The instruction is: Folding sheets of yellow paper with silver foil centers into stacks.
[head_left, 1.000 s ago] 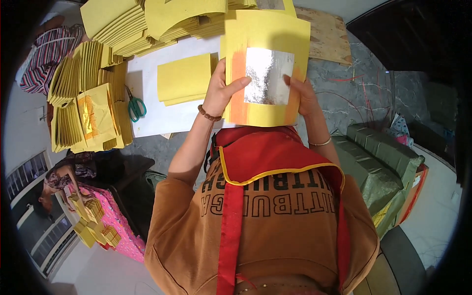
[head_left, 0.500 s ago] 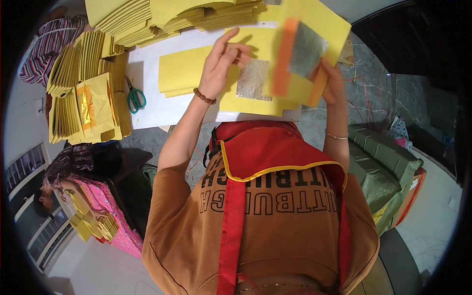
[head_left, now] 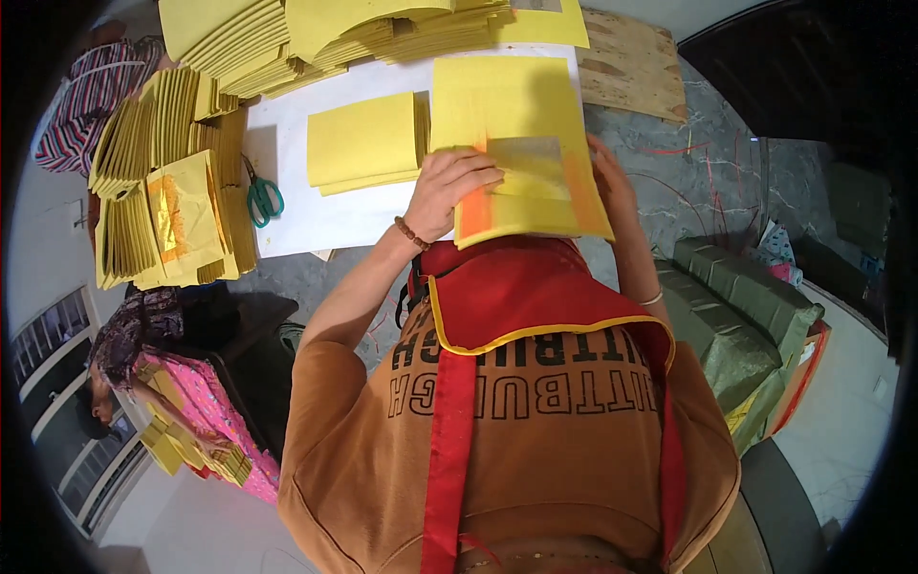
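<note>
A yellow paper sheet [head_left: 512, 215] with a silver foil square and two orange bands lies over a stack of yellow paper [head_left: 502, 91] at the table's near edge. My left hand [head_left: 451, 189], a beaded bracelet on its wrist, is bent over the sheet's left side with its fingers pressed together on it. At the right edge, my right hand [head_left: 612, 182] grips the same sheet; part of its fingers is hidden by the paper. A folded yellow paper pile [head_left: 363, 139] rests just left of the stack.
Green-handled scissors [head_left: 264, 201] lie on the white table [head_left: 287, 225]. Folded yellow bundles [head_left: 163, 124] crowd its left side, and more stacks [head_left: 382, 38] line the far side. Wrapped green bundles [head_left: 722, 306] stand on the right. Another person [head_left: 129, 354] handles yellow paper at the lower left.
The orange-banded sheet has come down from the raised right hand onto the stack. My left hand has moved down from the air onto its left side.
</note>
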### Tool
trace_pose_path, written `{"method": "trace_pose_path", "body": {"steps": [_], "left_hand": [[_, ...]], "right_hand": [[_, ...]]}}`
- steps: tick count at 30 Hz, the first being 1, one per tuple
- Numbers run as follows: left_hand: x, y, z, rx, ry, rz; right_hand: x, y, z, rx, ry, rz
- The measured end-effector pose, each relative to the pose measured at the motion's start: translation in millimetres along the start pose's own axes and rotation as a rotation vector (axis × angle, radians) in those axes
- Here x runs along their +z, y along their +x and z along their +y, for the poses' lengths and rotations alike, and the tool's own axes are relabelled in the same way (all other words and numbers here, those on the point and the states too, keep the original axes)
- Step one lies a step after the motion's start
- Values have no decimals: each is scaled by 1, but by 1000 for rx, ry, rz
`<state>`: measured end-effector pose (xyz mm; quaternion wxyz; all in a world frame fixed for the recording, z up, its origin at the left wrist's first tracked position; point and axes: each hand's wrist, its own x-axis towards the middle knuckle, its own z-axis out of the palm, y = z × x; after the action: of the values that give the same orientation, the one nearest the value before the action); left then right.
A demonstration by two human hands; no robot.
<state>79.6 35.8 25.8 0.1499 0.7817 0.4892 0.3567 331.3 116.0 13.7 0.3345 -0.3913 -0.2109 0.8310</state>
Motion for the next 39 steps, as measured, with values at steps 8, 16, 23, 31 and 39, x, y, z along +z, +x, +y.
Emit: {"method": "trace_pose_path", "body": {"steps": [8, 16, 23, 31, 39], "left_hand": [[6, -18, -1, -115, -38, -81], [7, 6, 10, -381, -89, 33], [17, 29, -6, -660, -2, 92], [20, 35, -20, -688, 63, 51], [11, 44, -8, -756, -80, 132]], "right_hand": [[-13, -17, 2, -796, -1333, -340], [-3, -3, 19, -385, -914, -34], [9, 24, 23, -576, -797, 198], [28, 21, 11, -497, -1051, 354], [33, 26, 17, -504, -801, 371]]}}
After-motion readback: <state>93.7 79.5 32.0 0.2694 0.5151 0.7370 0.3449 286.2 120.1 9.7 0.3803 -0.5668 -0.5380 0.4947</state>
